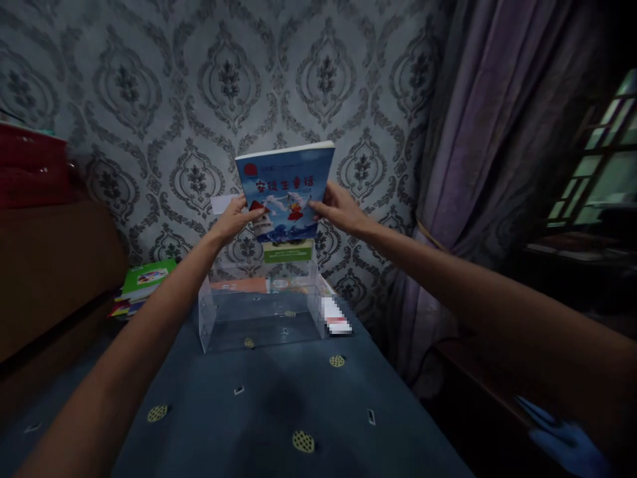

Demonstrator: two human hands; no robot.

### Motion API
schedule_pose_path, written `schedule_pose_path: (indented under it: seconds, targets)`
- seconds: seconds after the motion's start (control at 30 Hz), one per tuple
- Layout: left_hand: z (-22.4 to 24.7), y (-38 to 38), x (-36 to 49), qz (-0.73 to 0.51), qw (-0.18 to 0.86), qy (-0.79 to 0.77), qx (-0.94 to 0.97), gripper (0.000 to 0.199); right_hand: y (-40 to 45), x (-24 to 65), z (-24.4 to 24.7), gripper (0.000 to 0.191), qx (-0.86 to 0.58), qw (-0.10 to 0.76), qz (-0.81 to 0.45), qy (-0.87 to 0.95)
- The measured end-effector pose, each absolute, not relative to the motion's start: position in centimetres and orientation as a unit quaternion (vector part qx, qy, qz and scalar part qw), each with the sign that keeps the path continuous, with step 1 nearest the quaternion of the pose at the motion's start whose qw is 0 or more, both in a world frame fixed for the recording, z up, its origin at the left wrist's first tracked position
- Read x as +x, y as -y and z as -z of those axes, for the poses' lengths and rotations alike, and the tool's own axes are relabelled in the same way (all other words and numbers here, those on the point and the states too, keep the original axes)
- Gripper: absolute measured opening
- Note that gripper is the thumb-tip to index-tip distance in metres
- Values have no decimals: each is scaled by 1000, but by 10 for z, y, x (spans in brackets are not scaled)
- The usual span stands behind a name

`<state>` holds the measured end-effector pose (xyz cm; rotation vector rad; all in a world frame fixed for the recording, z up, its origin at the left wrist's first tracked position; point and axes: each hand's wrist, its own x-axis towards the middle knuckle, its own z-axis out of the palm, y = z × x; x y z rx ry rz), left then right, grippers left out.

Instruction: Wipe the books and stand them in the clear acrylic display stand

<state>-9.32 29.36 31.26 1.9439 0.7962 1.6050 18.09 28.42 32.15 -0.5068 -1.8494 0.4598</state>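
A blue storybook (286, 176) with Chinese characters and a picture on its cover is held up, front facing me. My left hand (233, 219) grips its left edge, thumb on the cover. On the right edge, my right hand (343, 207) closes with its thumb in front and fingers behind. Below the book stands a clear acrylic rack (263, 325) on the table. A green-and-yellow book (288, 253) shows upright at the back of the rack, partly hidden by the storybook. An orange item (241, 285) is seen through the clear plastic.
A blue patterned cloth (269, 411) covers the table. Stacked books with a green one on top (149, 275) lie left, near a brown box (54, 265) bearing a red bag (32, 166). Beside the rack is a white item (336, 315), blurred out. A purple curtain (462, 166) hangs right.
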Motion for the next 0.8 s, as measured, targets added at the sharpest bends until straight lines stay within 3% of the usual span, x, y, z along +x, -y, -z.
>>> schedule_pose_path:
  seconds: [0.3, 0.5, 0.8]
  targets:
    - [-283, -323, -82, -607, 379, -276, 642, 57, -319, 178, -317, 41, -204, 542, -229, 783]
    - [-267, -340, -74, -627, 370, -271, 629, 56, -336, 184, -306, 54, -205, 543, -235, 780]
    - [-259, -349, -66, -637, 357, -266, 629, 56, -346, 189, -289, 50, -222, 546, -254, 767]
